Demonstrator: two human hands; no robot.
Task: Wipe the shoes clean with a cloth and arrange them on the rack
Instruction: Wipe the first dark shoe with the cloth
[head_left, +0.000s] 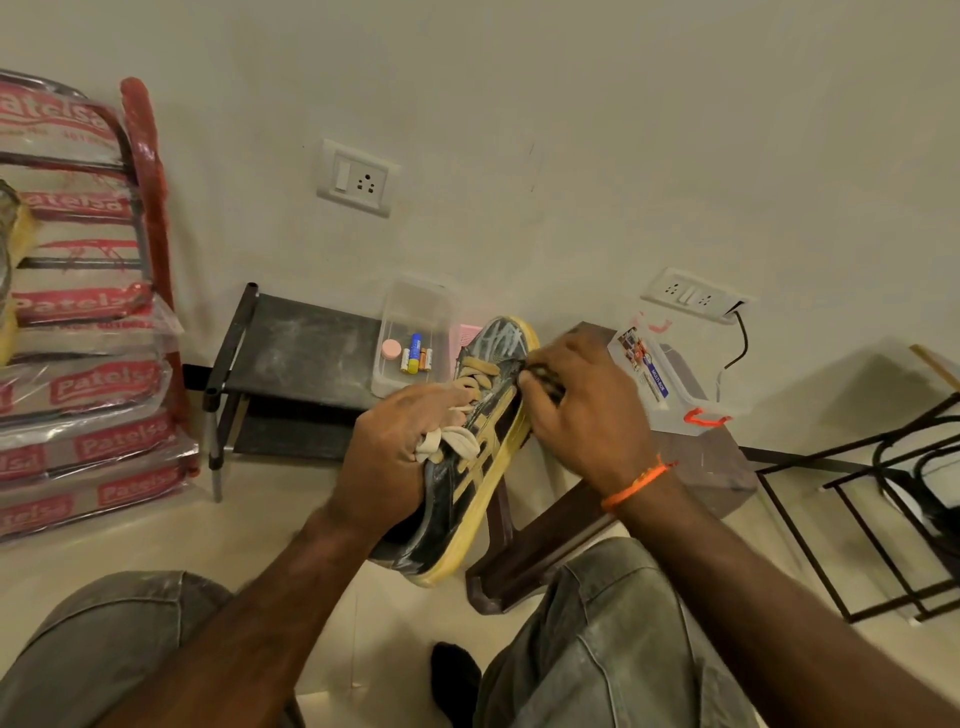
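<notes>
Shoes: we count one shoe (470, 447), black with tan stripes, cream laces and a yellowed sole, held in mid-air at centre frame, toe pointing toward the wall.
Hands: two. Our left hand (395, 452) grips the shoe's upper at the laces, fingers curled round it. Our right hand (587, 410) pinches a small dark cloth (543, 376) against the shoe's edge near the toe.
Rack: one dark two-tier rack (296, 353), left of centre against the wall.
Containers: two clear plastic boxes. The open box (415, 338) on the rack's top shelf holds one pink round tin, one blue-and-yellow tube and what look like two batteries. The lidded box (670, 379) with red clasps sits on a brown stool (711, 457); we cannot tell its contents.
Sockets: two wall plates.
Sacks: one stack of printed sacks (78, 364), left edge of frame.
</notes>
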